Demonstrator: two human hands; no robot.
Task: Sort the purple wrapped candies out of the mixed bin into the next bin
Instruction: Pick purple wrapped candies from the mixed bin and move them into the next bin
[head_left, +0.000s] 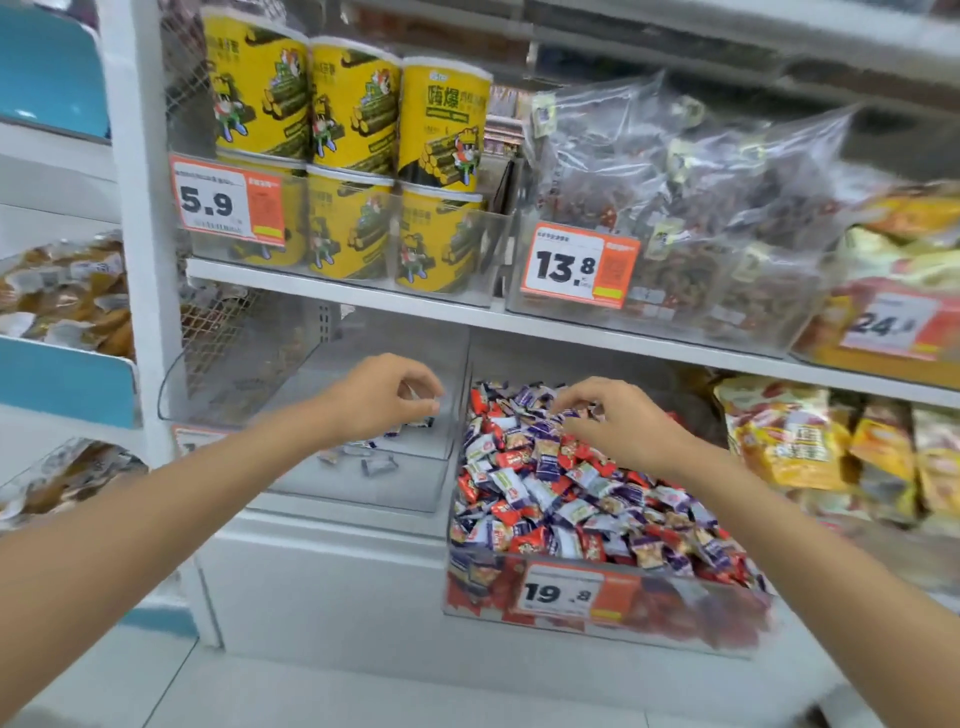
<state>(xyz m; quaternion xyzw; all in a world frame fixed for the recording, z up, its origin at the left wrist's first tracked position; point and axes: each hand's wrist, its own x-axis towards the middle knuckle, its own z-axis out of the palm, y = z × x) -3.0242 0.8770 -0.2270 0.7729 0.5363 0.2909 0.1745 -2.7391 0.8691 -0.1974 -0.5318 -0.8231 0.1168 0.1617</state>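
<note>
The white top shelf (415, 306) holds three clear boxes in a row. The left box (491, 244) has yellow cans (353, 228). The middle box (675, 314) has see-through snack bags (701, 171). The right box (831, 358) has yellow packs (909, 249).

The white bottom shelf (337, 519) holds a clear bin (363, 491) with a few candies (376, 462). Right beside it is a full candy bin (675, 616). Yellow snack bags (795, 447) sit further right.

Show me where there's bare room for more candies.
The floor of the clear bin is mostly bare in front of the few candies near the left hand. The mixed bin is heaped full, crowded around the right hand.
</note>
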